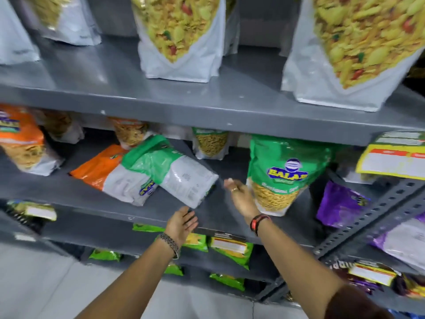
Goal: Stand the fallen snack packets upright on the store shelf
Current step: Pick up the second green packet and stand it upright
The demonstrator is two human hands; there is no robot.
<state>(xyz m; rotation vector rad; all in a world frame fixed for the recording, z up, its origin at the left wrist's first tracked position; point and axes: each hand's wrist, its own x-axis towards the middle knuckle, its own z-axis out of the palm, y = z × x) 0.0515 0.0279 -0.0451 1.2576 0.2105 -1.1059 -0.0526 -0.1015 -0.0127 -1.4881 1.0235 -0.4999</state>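
The left hand (181,223) is spread, palm up, empty, at the front edge of the middle shelf (96,192), just below the lower corner of a fallen green packet (174,171). The right hand (241,196) reaches in over the shelf beside it, a ring on one finger and a red and black band on the wrist; its fingers (228,182) are blurred, but they look loosely spread and grip nothing, with the back of the hand just beside the lower left of an upright green packet (282,173). The fallen green packet lies tilted, back side up, its top resting on a fallen orange packet (108,171) that lies flat on the shelf to its left. Behind them, smaller packets (211,143) stand upright at the back of the shelf. An orange packet (20,141) leans at the far left, and a purple packet (340,203) sits at the right by the perforated post (377,208). On the upper shelf (161,97) stand big white bags (181,35) with yellow snack mix showing through.
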